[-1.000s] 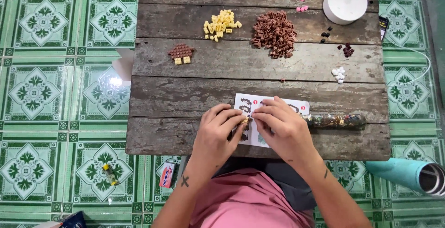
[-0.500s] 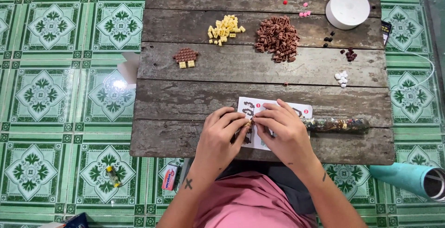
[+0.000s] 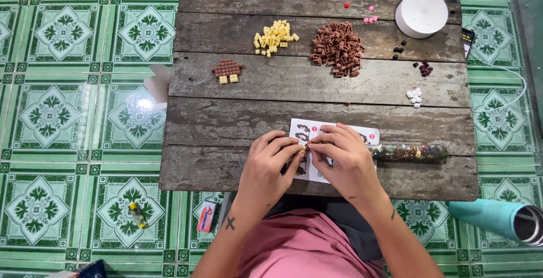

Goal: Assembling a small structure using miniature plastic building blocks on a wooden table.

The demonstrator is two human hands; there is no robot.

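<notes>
— What is held at the near edge of the table (image 3: 226, 125)?

— A tiny brick piece (image 3: 304, 150) is pinched between the fingertips of the left hand (image 3: 270, 165) and the right hand (image 3: 343, 162); both are closed on it, brought together over an instruction sheet (image 3: 362, 136).

— What else is laid out?

— A yellow brick pile (image 3: 274, 36) and a brown brick pile (image 3: 338, 48) are seen farther back, well apart from the hands. A small brown built figure (image 3: 227, 70) is set to the left, and a white round lamp base (image 3: 422, 12) at the far right corner.
</notes>
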